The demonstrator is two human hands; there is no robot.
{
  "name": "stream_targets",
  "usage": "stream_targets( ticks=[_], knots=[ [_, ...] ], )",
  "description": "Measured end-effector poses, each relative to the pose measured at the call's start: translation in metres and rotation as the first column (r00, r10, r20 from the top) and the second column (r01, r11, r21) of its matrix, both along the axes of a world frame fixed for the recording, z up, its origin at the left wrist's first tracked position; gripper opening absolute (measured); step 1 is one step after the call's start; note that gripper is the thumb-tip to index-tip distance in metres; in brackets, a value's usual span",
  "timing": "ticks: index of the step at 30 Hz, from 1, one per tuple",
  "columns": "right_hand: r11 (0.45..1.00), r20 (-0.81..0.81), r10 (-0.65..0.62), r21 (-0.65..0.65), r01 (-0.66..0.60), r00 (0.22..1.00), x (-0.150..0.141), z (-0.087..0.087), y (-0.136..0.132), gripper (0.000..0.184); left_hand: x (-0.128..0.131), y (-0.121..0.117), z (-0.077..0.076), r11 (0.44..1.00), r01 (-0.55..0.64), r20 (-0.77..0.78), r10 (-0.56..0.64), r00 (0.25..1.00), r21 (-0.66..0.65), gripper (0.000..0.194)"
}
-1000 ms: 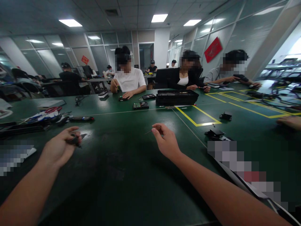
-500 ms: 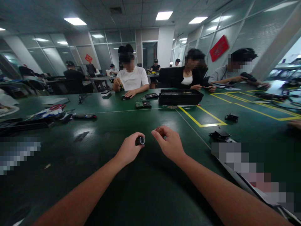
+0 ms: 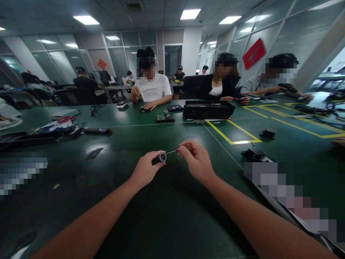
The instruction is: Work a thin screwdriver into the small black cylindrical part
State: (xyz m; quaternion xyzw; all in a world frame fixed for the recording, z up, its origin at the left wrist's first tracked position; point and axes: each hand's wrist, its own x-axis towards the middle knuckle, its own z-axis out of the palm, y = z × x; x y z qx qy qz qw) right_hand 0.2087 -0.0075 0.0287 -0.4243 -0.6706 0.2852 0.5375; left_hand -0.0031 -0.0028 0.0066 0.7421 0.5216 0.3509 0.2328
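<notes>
My left hand (image 3: 145,171) is closed around a short black cylinder (image 3: 162,157), whose round open end with a silvery rim faces me. Between the fingertips of my right hand (image 3: 198,160) is a thin screwdriver (image 3: 172,151) with a slim metal shaft and a red collar. Its shaft points left, and the tip reaches the edge of the cylinder; whether it touches cannot be made out. Most of the screwdriver's handle is hidden by my fingers. Both hands are held above the green table (image 3: 161,223).
Across the table a person in a white shirt (image 3: 156,90) works beside circuit boards (image 3: 165,118). A long black case (image 3: 208,109) stands near the far side. Black parts (image 3: 254,154) lie at right. At left are tools and red-handled items (image 3: 66,120) and a dark rod (image 3: 97,131).
The screwdriver shaft now shows between my hands, reaching the cylinder's edge. The cylinder's open end has turned more towards me, and my hands have risen slightly in view.
</notes>
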Motion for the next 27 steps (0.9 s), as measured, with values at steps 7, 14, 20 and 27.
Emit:
stream_targets(
  ticks=[7, 14, 20, 27],
  knots=[
    [0.997, 0.069, -0.081, 0.018, 0.080, 0.994, 0.0007, 0.0033, -0.0012, 0.020, -0.0021, 0.0009, -0.0018, 1.000, -0.020, 0.016, 0.020, 1.000, -0.016, 0.043],
    [0.997, 0.060, -0.072, 0.010, 0.071, 0.996, 0.0003, 0.0036, -0.0008, 0.023, -0.0018, 0.0011, -0.0019, 1.000, -0.018, -0.007, 0.018, 1.000, -0.003, 0.042],
    [0.988, 0.181, -0.155, 0.024, 0.153, 0.971, 0.0006, 0.0080, -0.0047, 0.033, -0.0029, 0.0018, -0.0019, 1.000, -0.016, -0.011, 0.017, 1.000, 0.026, 0.041],
    [0.976, 0.285, -0.213, 0.028, 0.214, 0.934, 0.0000, 0.0079, -0.0035, 0.057, -0.0039, 0.0007, -0.0005, 0.999, -0.025, -0.026, 0.025, 0.999, 0.035, 0.043]
  ],
)
